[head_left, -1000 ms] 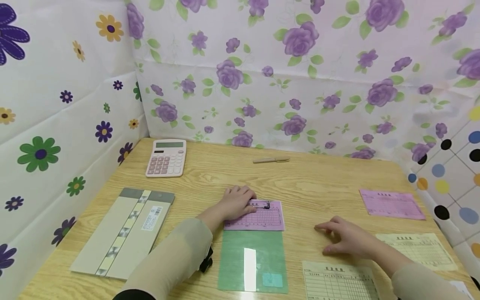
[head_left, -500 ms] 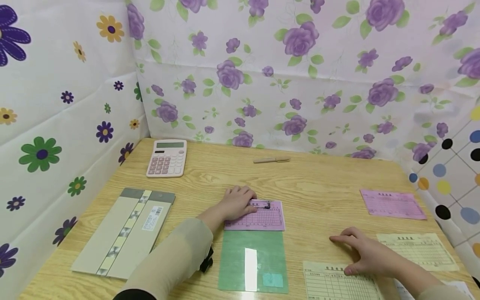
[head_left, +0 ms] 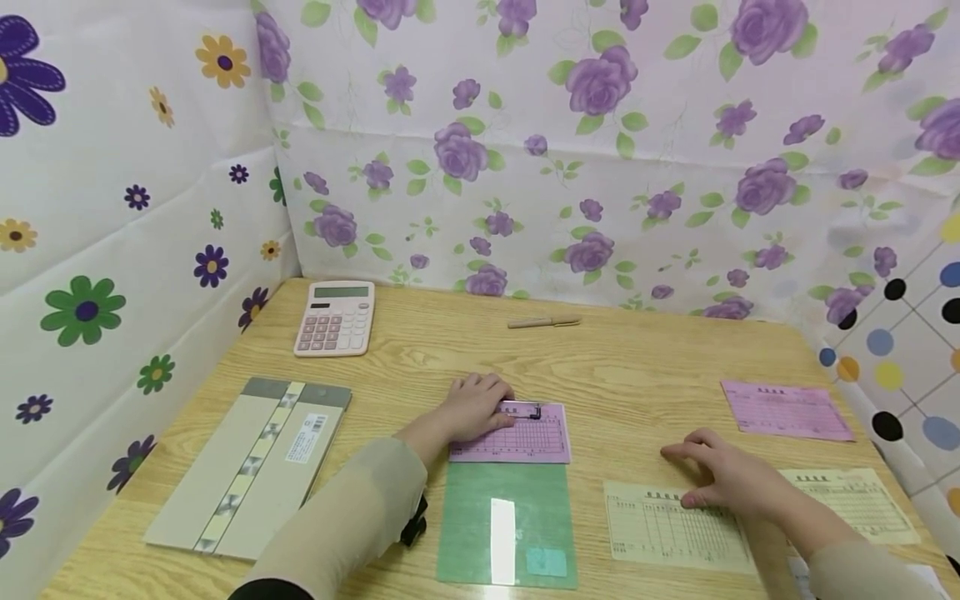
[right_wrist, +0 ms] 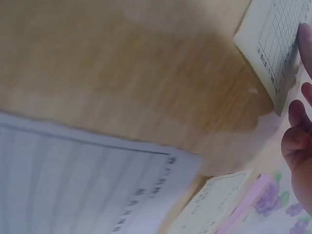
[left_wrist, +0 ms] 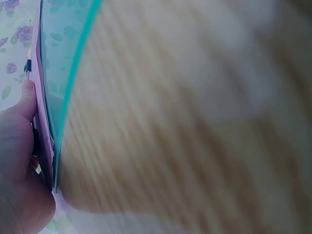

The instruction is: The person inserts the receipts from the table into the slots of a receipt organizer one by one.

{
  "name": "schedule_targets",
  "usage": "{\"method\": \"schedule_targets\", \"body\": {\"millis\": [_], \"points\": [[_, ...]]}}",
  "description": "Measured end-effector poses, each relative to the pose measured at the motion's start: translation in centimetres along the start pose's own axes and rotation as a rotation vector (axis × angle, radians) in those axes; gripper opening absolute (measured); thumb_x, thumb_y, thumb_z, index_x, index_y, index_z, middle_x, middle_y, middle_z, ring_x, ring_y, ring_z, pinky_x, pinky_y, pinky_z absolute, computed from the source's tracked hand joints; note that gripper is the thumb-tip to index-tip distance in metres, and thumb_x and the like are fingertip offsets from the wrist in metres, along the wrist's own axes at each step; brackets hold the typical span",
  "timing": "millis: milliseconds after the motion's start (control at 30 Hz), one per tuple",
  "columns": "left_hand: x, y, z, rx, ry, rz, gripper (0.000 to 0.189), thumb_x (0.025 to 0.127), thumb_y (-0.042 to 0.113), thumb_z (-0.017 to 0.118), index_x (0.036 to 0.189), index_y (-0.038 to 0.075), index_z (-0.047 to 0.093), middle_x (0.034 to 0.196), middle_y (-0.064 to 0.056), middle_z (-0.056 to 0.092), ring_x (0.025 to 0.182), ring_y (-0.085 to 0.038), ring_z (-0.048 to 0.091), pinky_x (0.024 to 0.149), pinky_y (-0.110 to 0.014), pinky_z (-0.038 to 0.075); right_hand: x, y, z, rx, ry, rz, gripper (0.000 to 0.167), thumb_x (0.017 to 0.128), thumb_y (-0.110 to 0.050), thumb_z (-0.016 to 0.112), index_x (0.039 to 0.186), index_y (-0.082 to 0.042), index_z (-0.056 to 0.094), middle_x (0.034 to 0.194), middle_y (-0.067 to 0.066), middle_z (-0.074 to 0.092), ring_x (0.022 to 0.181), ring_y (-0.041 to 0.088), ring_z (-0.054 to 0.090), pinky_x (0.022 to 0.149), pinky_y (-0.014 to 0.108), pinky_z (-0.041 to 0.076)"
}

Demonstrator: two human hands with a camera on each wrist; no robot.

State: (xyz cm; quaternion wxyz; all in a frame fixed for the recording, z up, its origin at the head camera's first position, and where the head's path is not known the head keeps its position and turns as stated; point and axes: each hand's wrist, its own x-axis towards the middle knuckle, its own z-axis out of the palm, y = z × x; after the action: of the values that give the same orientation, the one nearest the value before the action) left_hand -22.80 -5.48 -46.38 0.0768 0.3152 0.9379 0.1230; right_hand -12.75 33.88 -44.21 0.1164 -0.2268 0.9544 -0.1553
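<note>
A transparent green clipboard (head_left: 487, 508) lies flat with a pink form (head_left: 532, 437) under its metal clip (head_left: 519, 409). My left hand (head_left: 474, 408) holds the clip at the board's top edge, thumb on the form side and fingers over the far side. In the left wrist view the clipboard (left_wrist: 68, 83) shows edge-on beside that hand. My right hand (head_left: 731, 477) rests over the top edge of a yellow form (head_left: 667, 529). Its thumb touches the paper, while the other fingers reach past the edge. The right wrist view cuts off most of this hand (right_wrist: 302, 161).
A calculator (head_left: 335, 318) and a pen (head_left: 543, 322) lie at the back. On the left is a beige folder (head_left: 247, 467). Another pink form (head_left: 786, 411) and a second yellow form (head_left: 855, 504) lie at right, with a white paper (head_left: 926, 577) partly hidden below.
My right hand has drawn back to the right, then moved slightly forward. The yellow form under its thumb has slid away from me. My left hand stays on the clip.
</note>
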Motion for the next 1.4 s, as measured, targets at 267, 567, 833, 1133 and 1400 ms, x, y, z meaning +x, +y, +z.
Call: {"method": "schedule_targets", "body": {"millis": [267,567,833,1133,1400], "points": [[-0.2,0.0,0.1,-0.024,-0.005,-0.015,0.043,0.092,0.050,0.050,0.126,0.022,0.051,0.130,0.002,0.046,0.119,-0.023,0.038,0.094,-0.042,0.026,-0.1,0.5,-0.9,-0.035,0.036,-0.007,0.072,0.072,-0.056,0.069,0.128,-0.012,0.057,0.115,0.004,0.048,0.085,0.013,0.053,0.068,0.036,0.047],[-0.1,0.0,-0.2,-0.011,-0.001,0.008,0.042,0.092,0.049,0.051,0.124,0.022,0.051,0.130,0.002,0.046,0.119,-0.023,0.039,0.094,-0.042,0.027,-3.5,2.2,-0.3,0.043,-0.021,0.052,0.064,0.071,-0.059,0.067,0.122,-0.021,0.060,0.111,0.003,0.048,0.092,0.019,0.051,0.069,0.037,0.045],[0.0,0.0,-0.1,-0.007,-0.002,0.001,0.042,0.092,0.050,0.050,0.124,0.023,0.051,0.130,0.002,0.046,0.118,-0.023,0.038,0.093,-0.042,0.027,-4.2,3.3,0.8,0.022,0.013,0.057,0.051,0.076,-0.060,0.063,0.116,-0.030,0.061,0.109,-0.002,0.045,0.088,0.009,0.047,0.070,0.030,0.044],[0.0,-0.1,0.1,-0.014,-0.006,-0.009,0.043,0.092,0.050,0.049,0.125,0.023,0.051,0.131,0.002,0.045,0.119,-0.023,0.038,0.093,-0.042,0.027,-4.2,3.2,0.5,0.037,0.058,0.088,0.050,0.076,-0.058,0.065,0.115,-0.027,0.060,0.102,-0.003,0.046,0.082,0.007,0.046,0.065,0.028,0.043],[-0.2,0.1,-0.2,-0.015,0.000,-0.002,0.042,0.092,0.050,0.050,0.124,0.023,0.051,0.129,0.002,0.046,0.118,-0.023,0.038,0.094,-0.043,0.027,-4.5,3.9,1.4,0.031,0.034,0.044,0.053,0.076,-0.058,0.065,0.118,-0.026,0.059,0.097,-0.002,0.041,0.078,0.004,0.040,0.063,0.025,0.038]]}}
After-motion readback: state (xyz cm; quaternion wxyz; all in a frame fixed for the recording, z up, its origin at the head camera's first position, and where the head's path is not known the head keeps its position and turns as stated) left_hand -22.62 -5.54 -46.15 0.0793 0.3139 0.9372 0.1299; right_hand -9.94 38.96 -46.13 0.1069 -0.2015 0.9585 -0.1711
